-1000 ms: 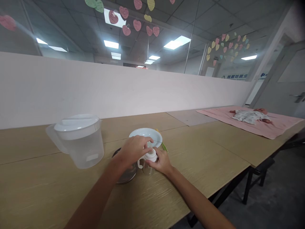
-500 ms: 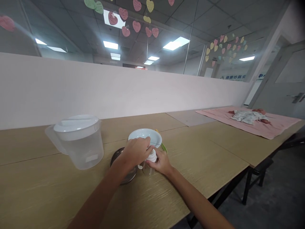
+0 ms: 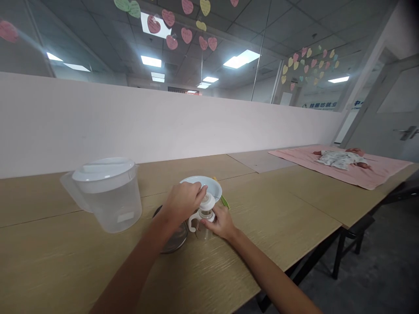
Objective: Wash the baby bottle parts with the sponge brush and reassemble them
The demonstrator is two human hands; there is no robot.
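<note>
A clear baby bottle [image 3: 204, 232] with a white curved handle [image 3: 192, 222] stands on the table, its neck uncovered. My right hand [image 3: 223, 223] is closed around the bottle's right side and neck. Just above the neck, my left hand [image 3: 183, 201] grips the white bottle cap [image 3: 207, 202], which is apart from the bottle and slightly tilted. The left fingertips are partly hidden behind the cap. Behind both hands sits a pale bowl [image 3: 214, 186], and a round metal dish [image 3: 176, 242] lies partly under my left wrist.
A clear lidded pitcher [image 3: 114, 205] stands on the table [image 3: 281, 218] at left. Beside the bowl lies a green utensil [image 3: 225, 202]. At far right a baby doll [image 3: 338, 159] in patterned clothes lies on a pink towel [image 3: 363, 181]. A low white wall [image 3: 163, 126] borders the back.
My left hand has raised the white cap off the bottle, so the bottle's neck and handle now show. My right hand stays on the bottle.
</note>
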